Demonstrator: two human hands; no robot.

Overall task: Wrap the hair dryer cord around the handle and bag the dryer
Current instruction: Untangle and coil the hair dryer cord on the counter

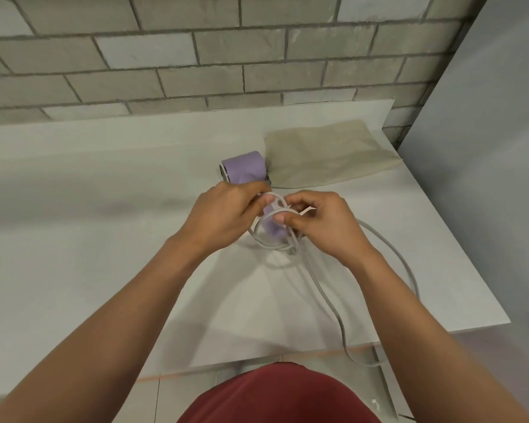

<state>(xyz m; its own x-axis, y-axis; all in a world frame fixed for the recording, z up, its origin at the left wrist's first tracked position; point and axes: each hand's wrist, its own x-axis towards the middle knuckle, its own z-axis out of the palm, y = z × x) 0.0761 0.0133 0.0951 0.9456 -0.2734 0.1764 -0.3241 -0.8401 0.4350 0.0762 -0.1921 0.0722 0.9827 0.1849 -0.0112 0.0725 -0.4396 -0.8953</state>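
While the left hand [223,215] grips the dryer's handle [273,228], the right hand [321,222] pinches the looped cord [327,297].

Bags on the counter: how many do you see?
1. A beige bag lies flat at the far right of the counter, beside the head of the purple dryer. No other shows.

Hair dryer [243,170] looking like smooth, matt purple plastic. Cord [324,288] looking smooth and rubbery, grey. Bag [327,157] looking like soft, matt beige cloth, slightly wrinkly. Table top [104,209] showing smooth white face, giving off dull shine. Wall [196,56] showing rough grey brick.
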